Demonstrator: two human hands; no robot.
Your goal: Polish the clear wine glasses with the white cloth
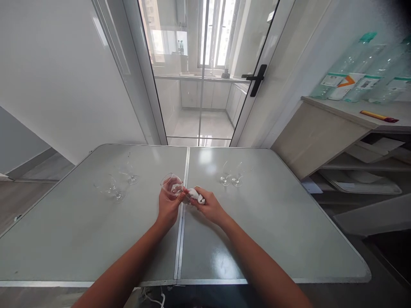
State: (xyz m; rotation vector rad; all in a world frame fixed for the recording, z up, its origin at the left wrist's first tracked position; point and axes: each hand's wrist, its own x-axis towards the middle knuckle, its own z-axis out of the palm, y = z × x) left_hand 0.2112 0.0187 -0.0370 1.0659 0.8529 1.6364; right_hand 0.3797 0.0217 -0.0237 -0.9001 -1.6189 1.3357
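My left hand (167, 206) is closed round a clear wine glass (172, 185), holding it above the middle seam of the grey table (96, 231) with its rim tilted towards me. My right hand (207, 206) is closed on a crumpled white cloth (195, 195), which touches the glass near its base. Two clear glasses (116, 185) stand on the table's left half. Another pair of clear glasses (231, 175) stands on the right half, beyond my right hand.
A glass door (199, 72) with a black handle (256, 79) stands behind the table. At the right a wooden shelf unit (324, 128) carries large plastic bottles (349, 68) and a yellow pen (377, 116).
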